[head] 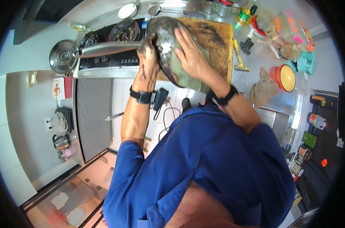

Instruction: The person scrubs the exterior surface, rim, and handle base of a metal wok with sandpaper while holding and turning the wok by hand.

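Observation:
A wok (164, 27) with a long metal handle (109, 49) is held tilted over a worn wooden cutting board (222, 42). My left hand (148, 52), smeared with dark soot, grips the wok where the handle joins its rim. My right hand (192, 57) lies with fingers extended on a greenish-grey sheet or cloth (181, 72) against the wok's surface. Whether the fingers pinch the sheet is not clear. Black straps circle both wrists.
Left of the board is a gas stove (124, 31), with a steel lid (63, 56) beyond it. On the counter to the right lie a yellow-handled scraper (239, 57), a brown rag (264, 89) and a yellow bowl with a red outside (287, 78). A ladle (166, 11) lies behind.

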Available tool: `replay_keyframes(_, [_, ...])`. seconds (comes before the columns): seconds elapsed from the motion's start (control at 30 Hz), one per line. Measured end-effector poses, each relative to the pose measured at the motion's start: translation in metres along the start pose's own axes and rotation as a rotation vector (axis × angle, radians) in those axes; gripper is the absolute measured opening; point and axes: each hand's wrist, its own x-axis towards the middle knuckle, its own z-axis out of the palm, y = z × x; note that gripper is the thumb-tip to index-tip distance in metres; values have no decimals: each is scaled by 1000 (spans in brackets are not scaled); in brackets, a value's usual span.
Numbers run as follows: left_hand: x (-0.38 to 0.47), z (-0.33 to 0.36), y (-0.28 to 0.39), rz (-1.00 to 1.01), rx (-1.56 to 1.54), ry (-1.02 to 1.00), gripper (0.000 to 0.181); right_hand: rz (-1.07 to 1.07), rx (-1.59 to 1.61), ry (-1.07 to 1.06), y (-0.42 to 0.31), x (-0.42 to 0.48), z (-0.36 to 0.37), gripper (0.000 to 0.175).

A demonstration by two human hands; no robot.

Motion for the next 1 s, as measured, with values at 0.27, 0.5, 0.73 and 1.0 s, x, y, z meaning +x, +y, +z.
replay_keyframes(0.27, [-1,7,-5,-29,-49,-44,38,-25,7,-13,10,-1,0,68])
replay_keyframes(0.5, [-20,17,1,-8,-98,4,32,-39,-57,-22,6,4,-5,62])
replay_keyframes(0.73, [-3,16,9,-90,-125,-8,33,191,297,-377,52,70,-20,66])
replay_keyframes(1.0, [-18,26,21,-139,-188,143,30,142,606,-212,81,8,1,62])
